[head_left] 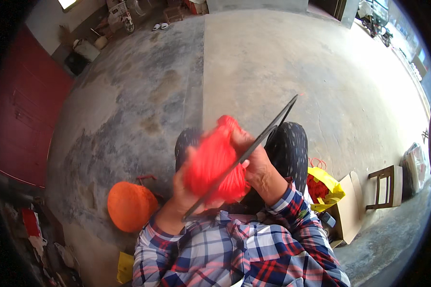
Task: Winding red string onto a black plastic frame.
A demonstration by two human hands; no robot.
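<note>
A bundle of shiny red cord (213, 165) is held between both my hands, above my lap. My left hand (181, 189) is closed round its left side and underside, its edges blurred by motion. With my right hand (256, 160), I grip the bundle's right side, thumb toward its gathered top. A long, thin, dark strip (268, 131), doubled at its upper end, runs slantwise across the right hand and in front of the bundle. I cannot tell what kind of tool it is. The fingers behind the red cord are hidden.
A yellow bag (337, 193) with red cord inside stands at the right by an opened cardboard box (352, 210). A wooden stool (387, 186) lies beyond it. Left of my legs is an orange rounded object (129, 206). Concrete floor (254, 62) stretches ahead.
</note>
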